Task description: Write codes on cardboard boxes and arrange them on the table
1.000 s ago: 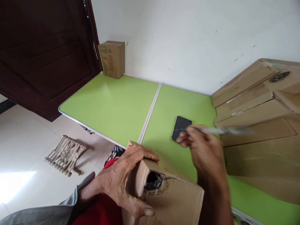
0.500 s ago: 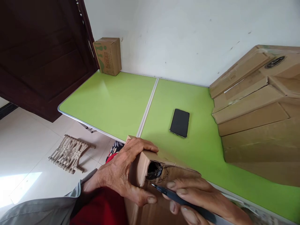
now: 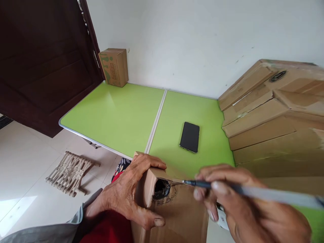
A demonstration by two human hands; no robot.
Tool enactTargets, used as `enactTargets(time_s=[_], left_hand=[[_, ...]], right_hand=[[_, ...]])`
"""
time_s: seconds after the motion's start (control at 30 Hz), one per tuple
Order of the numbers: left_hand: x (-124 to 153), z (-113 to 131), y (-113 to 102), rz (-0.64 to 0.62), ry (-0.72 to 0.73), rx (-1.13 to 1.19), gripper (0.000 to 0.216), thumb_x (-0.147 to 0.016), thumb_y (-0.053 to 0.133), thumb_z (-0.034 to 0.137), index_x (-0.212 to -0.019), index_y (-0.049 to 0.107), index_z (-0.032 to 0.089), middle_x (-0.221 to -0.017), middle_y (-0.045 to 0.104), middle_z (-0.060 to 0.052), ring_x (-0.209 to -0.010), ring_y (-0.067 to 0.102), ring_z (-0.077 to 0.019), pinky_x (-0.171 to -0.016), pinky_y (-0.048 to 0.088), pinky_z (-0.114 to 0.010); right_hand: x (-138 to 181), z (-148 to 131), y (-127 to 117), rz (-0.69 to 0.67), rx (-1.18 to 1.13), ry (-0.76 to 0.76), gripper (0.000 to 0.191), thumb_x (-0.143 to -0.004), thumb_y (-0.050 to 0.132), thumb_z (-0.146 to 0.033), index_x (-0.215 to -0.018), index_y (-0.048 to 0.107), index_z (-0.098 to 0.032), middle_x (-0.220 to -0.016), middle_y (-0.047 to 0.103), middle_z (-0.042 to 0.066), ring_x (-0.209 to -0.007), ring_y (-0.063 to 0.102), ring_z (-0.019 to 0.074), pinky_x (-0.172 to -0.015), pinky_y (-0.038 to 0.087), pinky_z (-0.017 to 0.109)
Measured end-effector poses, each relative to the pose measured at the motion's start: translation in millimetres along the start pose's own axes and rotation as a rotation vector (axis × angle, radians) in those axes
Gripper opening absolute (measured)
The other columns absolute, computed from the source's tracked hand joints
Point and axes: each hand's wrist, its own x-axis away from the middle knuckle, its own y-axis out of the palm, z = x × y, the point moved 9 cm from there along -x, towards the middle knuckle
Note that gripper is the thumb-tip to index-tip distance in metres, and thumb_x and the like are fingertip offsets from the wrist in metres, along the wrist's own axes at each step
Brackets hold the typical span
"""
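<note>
By table's (image 3: pixel 116 114) near edge, I count 1 carton (image 3: pixel 182 216) with 1 hole (image 3: pixel 161 188): probably light, stiff, weakest around hole; best held at corners. Left hand's (image 3: pixel 126 194) fingers clasp its end; right hand's (image 3: pixel 243 204) pinch 1 pen-like tool (image 3: pixel 253 192), likely rigid, grippable mid-barrel. Also 1 phone (image 3: pixel 189 136), 1 stool (image 3: pixel 69 172).

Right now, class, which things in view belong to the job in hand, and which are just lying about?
Job in hand:
carton with the hole, held by the left hand
pen, held in the right hand

Apparently just lying about:
phone on the green table
printed box near the door
woven stool
cardboard pile at the right, untouched; possibly related
</note>
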Motion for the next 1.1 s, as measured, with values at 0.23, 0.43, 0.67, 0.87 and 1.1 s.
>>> enactTargets(time_s=[0.23, 0.43, 0.67, 0.87, 1.1], left_hand=[[11.0, -12.8, -2.9, 0.027, -0.033, 0.034, 0.087, -0.079, 0.079, 0.074, -0.147, 0.053, 0.027, -0.140, 0.058, -0.015, -0.132, 0.057, -0.0399, -0.113, 0.048, -0.055], [6.5, -9.8, -10.1, 0.031, -0.077, 0.061, 0.088, -0.077, 0.073, 0.085, -0.147, 0.058, 0.034, -0.139, 0.063, -0.014, -0.131, 0.061, -0.0449, -0.107, 0.055, -0.055], [0.7, -1.6, -16.6, 0.073, -0.056, 0.050, 0.079, -0.083, 0.072, 0.081, -0.145, 0.062, 0.034, -0.137, 0.066, -0.014, -0.132, 0.062, -0.0444, -0.110, 0.054, -0.056], [5.6, -4.1, -17.2, 0.093, -0.059, 0.051, 0.079, -0.080, 0.071, 0.084, -0.143, 0.062, 0.037, -0.140, 0.066, -0.012, -0.133, 0.062, -0.0447, -0.112, 0.053, -0.055], [5.7, -5.3, -17.9, 0.107, -0.065, 0.059, 0.080, -0.078, 0.072, 0.085, -0.142, 0.063, 0.039, -0.140, 0.068, -0.009, -0.133, 0.063, -0.0452, -0.112, 0.054, -0.052]], right_hand=[[-133.3, 82.8, 10.5, -0.076, 0.429, 0.218, 0.022, -0.112, 0.046, -0.043, -0.111, 0.054, -0.023, -0.094, 0.073, 0.003, -0.064, 0.067, 0.0128, -0.053, 0.051, 0.022], [-148.4, 180.6, 43.8, -0.153, 0.913, 0.463, 0.017, -0.104, 0.070, -0.029, -0.113, 0.070, -0.014, -0.107, 0.074, 0.006, -0.094, 0.073, 0.0208, -0.086, 0.062, 0.040], [-127.2, 179.1, 44.2, -0.163, 1.079, 0.488, 0.026, -0.107, 0.066, -0.032, -0.126, 0.069, -0.015, -0.118, 0.075, 0.010, -0.108, 0.073, 0.0249, -0.096, 0.060, 0.044], [-104.3, 154.1, 3.1, 0.076, 1.149, 0.499, 0.055, -0.106, 0.061, -0.044, -0.143, 0.055, -0.004, -0.145, 0.057, 0.032, -0.139, 0.055, 0.0432, -0.103, 0.051, 0.048], [-103.4, 182.7, -22.5, 0.192, 1.033, 0.651, 0.076, -0.090, 0.081, -0.045, -0.138, 0.055, 0.008, -0.139, 0.058, 0.040, -0.135, 0.056, 0.0505, -0.102, 0.052, 0.058]])
